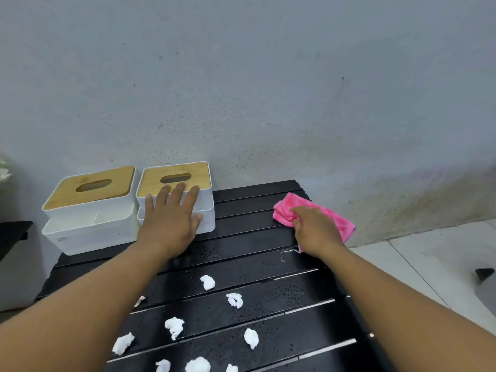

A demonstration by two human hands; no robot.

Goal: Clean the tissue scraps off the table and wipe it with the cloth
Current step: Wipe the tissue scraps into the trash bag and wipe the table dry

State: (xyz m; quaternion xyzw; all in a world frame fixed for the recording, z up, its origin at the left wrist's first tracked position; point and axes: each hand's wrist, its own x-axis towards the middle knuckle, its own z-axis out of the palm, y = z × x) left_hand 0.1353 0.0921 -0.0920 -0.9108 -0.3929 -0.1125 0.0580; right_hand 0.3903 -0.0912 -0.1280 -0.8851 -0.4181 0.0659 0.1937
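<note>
From the head camera, the cloth lay at the far right corner of the table, pink and bunched. It was soft, limp stuff that would fold wherever it was pinched, so a fistful near its middle looked the sensible hold. The right hand had just that: fingers curled into the folds, gripping a wad, with the rest trailing out toward the table's edge. The left hand was flat and open, its fingers straight against the front of a tissue box by the wall, holding nothing. A second box stood just beside it. The tissue scraps sat scattered over the near slats among droplets — featherlight and crumpled, likely damp and prone to tearing or sticking, best pinched up singly.
</note>
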